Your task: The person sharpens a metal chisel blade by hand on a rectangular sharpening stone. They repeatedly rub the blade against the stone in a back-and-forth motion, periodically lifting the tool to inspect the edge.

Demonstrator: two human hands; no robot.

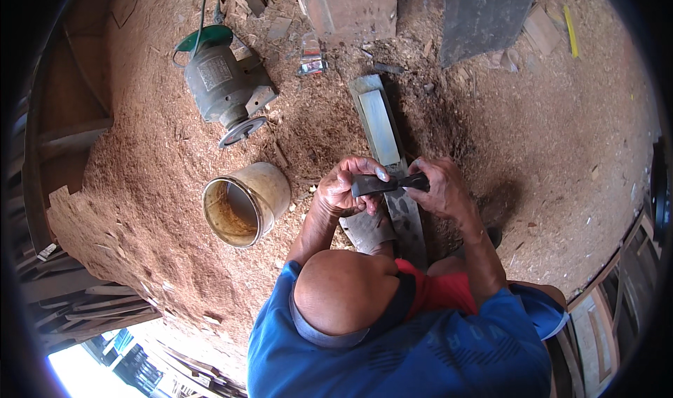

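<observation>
My left hand (338,186) pinches the broad end of a dark metal blade tool (369,185), held crosswise over a long plank (406,233). My right hand (439,188) grips the tool's narrow dark end, fingers curled round it. A pale rectangular sharpening stone (378,121) lies on the plank just beyond the hands, pointing away from me. Part of a foot in a worn grey-brown covering (368,233) shows under my left hand, beside the plank.
A grinder (217,83) with a cord lies at upper left, above an open bucket (263,195) of murky liquid. Shavings cover the floor. Boards (347,2) stand at the top; stacked wood (84,300) lines the left. A head and blue-shirted shoulders fill the bottom centre.
</observation>
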